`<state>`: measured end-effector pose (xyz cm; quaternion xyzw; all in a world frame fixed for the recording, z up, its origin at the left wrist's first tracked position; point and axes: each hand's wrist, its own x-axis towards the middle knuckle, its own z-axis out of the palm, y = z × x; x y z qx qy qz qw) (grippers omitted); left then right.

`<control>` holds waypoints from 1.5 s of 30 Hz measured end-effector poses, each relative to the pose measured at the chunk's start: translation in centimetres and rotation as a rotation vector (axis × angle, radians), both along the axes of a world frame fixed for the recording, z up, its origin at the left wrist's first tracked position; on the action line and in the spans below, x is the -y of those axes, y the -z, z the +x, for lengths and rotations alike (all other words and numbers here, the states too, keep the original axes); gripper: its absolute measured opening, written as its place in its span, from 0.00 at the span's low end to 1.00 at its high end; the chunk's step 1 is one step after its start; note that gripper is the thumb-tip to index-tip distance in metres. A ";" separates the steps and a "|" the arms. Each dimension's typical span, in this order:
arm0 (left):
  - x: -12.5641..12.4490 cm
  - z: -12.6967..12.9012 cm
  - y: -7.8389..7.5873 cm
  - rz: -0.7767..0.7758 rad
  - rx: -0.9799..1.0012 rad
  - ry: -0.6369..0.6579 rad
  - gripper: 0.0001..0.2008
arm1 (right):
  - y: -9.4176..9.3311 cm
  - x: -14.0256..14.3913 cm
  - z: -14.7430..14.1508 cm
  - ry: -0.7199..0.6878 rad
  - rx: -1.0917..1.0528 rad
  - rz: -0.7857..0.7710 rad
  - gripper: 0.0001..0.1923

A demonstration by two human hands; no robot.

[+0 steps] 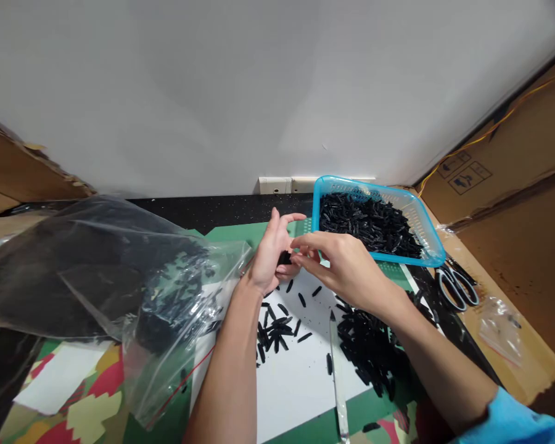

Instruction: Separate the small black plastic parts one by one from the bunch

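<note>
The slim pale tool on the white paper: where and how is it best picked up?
Probably take the slim pale tool by its near shaft, from above on the person's side: it lies lengthwise with its dark pointed tip aimed away, while black pieces crowd its right side.

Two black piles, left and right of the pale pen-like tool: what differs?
Size: the left pile is small, the right pile much bigger.
Packing: left pile loose, right pile dense.
Place: left pile on white paper where visible; right pile spills past it onto green mat.
Both: slim black pieces.
</note>
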<state>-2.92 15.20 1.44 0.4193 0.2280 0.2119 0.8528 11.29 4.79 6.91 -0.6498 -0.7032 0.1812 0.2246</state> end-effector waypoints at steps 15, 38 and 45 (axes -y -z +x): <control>0.5 0.1 0.5 0.046 0.030 0.007 0.42 | 1.2 -1.1 -2.5 0.117 0.030 0.028 0.08; -0.6 -1.8 0.8 -0.085 0.237 0.411 0.19 | 6.1 3.4 -1.7 0.326 -0.465 0.709 0.05; -0.8 -1.6 0.9 -0.107 0.212 0.417 0.20 | 6.3 3.4 -1.8 0.401 -0.563 0.586 0.03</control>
